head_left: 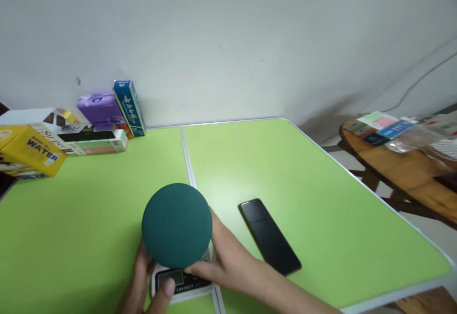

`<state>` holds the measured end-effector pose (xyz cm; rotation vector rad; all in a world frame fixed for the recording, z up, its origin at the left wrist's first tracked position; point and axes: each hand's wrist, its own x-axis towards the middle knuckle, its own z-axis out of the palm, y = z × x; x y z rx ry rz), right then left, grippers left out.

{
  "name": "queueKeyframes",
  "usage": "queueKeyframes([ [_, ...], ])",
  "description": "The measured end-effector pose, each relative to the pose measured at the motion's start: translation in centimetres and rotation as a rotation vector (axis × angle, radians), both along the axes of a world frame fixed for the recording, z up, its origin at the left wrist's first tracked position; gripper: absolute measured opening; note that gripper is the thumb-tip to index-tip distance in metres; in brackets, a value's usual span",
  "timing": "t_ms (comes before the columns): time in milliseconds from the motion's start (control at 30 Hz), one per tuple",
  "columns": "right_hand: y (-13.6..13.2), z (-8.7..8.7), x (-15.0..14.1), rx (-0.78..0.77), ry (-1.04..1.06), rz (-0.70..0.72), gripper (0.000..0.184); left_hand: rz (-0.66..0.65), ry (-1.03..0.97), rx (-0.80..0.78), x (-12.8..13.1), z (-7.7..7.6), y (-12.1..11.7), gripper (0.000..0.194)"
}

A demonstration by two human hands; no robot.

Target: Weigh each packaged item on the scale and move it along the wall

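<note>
A round container with a flat dark green top (177,225) is in front of me, over a white kitchen scale with a black panel (193,281). Its top hides its sides and most of the scale. My right hand (223,252) curls around its right side, thumb along the near edge. On the left side my left hand (146,283) is bent around it, with its fingers partly hidden under the rim and its thumb over the scale's display. Whether the container rests on the scale is hidden. A black phone (270,235) lies right of my right hand.
On the green table (246,161), a yellow box (34,152), a long white box (96,140), a purple packet (102,109) and a blue toothpaste box (129,107) stand at the back left. A wooden stool (400,171) at right bears packages.
</note>
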<state>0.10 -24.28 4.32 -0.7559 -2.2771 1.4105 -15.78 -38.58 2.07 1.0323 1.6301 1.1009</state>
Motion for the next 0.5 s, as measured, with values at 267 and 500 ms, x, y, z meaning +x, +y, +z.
queueKeyframes([
  [267, 7.9, 0.6, 5.7, 0.247, 0.049, -0.334, 0.072, -0.241, 0.072, -0.039, 5.1, 5.6, 12.5, 0.083],
  [500, 22.4, -2.2, 11.2, 0.333, 0.043, -0.68, 0.088, -0.254, 0.132, 0.282, 12.6, 1.6, 33.0, 0.096],
])
